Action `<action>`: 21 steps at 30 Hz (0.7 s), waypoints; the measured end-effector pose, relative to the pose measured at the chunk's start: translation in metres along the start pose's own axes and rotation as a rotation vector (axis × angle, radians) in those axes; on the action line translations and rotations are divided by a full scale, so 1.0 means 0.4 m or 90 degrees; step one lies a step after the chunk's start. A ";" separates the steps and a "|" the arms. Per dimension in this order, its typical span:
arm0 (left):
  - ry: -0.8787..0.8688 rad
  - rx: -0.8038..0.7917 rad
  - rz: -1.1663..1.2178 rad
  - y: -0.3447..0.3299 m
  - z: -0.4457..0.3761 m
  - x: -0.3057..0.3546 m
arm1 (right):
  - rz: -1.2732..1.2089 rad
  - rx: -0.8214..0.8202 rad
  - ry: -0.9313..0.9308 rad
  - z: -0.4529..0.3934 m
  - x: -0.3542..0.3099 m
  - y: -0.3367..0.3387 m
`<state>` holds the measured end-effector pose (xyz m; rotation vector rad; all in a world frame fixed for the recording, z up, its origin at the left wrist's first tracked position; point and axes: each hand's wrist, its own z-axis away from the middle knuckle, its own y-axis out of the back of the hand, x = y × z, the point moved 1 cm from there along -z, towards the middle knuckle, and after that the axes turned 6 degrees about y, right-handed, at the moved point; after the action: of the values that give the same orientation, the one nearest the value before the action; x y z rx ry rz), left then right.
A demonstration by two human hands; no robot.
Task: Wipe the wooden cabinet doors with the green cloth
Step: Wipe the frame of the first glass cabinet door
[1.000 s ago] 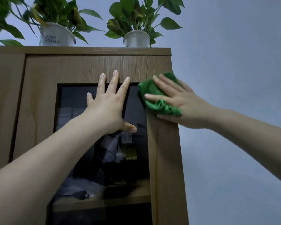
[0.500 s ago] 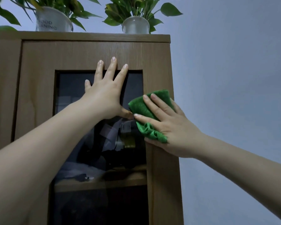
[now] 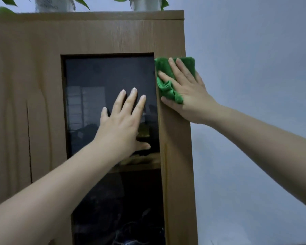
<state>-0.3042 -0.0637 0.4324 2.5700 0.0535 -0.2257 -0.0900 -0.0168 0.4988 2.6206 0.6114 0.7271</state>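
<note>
Right hand presses the bunched green cloth flat against the cabinet door frame, upper centre-right of the frame, fingers spread apart. Left hand lies open-palmed on the dark glass panel.
</note>
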 end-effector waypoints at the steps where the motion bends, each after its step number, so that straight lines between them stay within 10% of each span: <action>1: -0.003 -0.004 -0.015 -0.015 0.024 0.006 | 0.000 0.007 -0.006 0.009 -0.014 -0.012; 12: 0.015 -0.045 -0.066 -0.113 0.151 0.045 | 0.082 0.047 0.115 0.246 -0.175 -0.183; 18: 0.007 -0.052 -0.057 -0.121 0.148 0.039 | 0.168 -0.143 0.461 0.363 -0.075 -0.163; 21: 0.013 -0.048 -0.050 -0.123 0.147 0.037 | 0.176 -0.074 0.330 0.307 -0.016 -0.111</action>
<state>-0.3025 -0.0536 0.3551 2.4973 0.1671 -0.2217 -0.0407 -0.0089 0.3778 2.4338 0.3204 1.5042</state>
